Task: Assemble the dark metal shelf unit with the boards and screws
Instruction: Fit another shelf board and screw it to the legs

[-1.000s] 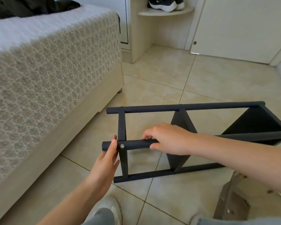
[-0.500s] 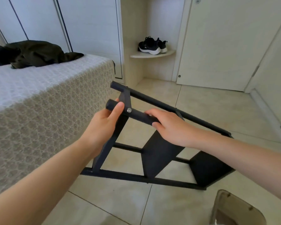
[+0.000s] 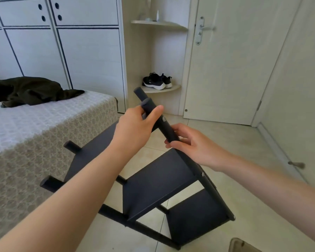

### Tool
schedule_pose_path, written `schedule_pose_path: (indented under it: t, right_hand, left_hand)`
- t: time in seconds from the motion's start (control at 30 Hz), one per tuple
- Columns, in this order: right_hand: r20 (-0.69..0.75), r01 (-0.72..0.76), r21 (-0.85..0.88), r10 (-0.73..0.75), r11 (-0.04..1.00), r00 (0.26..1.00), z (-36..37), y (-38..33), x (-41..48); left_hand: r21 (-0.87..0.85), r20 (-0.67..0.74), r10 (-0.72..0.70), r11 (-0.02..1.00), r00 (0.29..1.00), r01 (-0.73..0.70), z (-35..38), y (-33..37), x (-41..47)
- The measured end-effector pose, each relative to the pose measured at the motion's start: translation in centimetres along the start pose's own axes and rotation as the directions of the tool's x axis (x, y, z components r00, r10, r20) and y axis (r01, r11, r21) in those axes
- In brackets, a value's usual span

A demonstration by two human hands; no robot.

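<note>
Gripping the upper post [image 3: 168, 129] of the tilted shelf unit [image 3: 158, 180], I curl my left hand [image 3: 135, 128] near its top and my right hand [image 3: 195, 144] just below (bed [image 3: 44, 124] alongside).

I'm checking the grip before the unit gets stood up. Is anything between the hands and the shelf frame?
Nothing visible stands between them. Both hands are on the same dark post. The left hand grips it near the top end, and the right hand holds it just below the screw.
</note>
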State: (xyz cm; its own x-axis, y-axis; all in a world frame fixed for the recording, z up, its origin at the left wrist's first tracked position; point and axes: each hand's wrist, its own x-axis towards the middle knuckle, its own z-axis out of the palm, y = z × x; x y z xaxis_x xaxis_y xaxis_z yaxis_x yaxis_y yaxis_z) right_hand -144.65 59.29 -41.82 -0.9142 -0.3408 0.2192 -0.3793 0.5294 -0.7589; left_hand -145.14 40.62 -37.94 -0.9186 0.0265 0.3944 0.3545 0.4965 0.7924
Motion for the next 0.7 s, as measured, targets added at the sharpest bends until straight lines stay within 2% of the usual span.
schedule_pose_path:
  t: [0.1, 0.17, 0.27, 0.5, 0.6, 0.7]
  right_hand:
    - [-0.008, -0.005, 0.043, 0.005, 0.999, 1.0, -0.5, 0.1, -0.2]
    - [-0.016, -0.014, 0.053, 0.015, 0.999, 1.0, -1.2, 0.3, -0.4]
    - [-0.018, -0.045, 0.059, 0.046, 0.997, 0.999, -2.3, 0.9, -0.8]
    - [-0.129, -0.078, 0.131, 0.095, 0.988, 0.987, -4.3, 3.0, -2.3]
    - [-0.166, -0.085, 0.183, 0.116, 0.979, 0.979, -4.7, 4.4, -3.3]
    - [-0.191, -0.113, 0.26, 0.166, 0.959, 0.968, -4.8, 6.2, -4.5]
  left_hand:
    - [0.143, 0.074, 0.125, 0.981, 0.989, -0.134, -0.6, -0.8, -1.1]
    - [0.296, 0.137, 0.158, 0.936, 0.978, -0.192, -0.8, -2.3, -2.4]
    - [0.456, 0.071, 0.165, 0.872, 0.984, -0.179, -0.9, -4.5, -3.4]
    - [0.499, 0.048, 0.266, 0.829, 0.963, -0.254, 0.6, -4.6, -3.4]
    - [0.545, 0.034, 0.354, 0.778, 0.935, -0.314, 1.9, -3.3, -2.8]
    - [0.6, 0.084, 0.42, 0.703, 0.904, -0.382, 3.3, -2.2, -2.4]
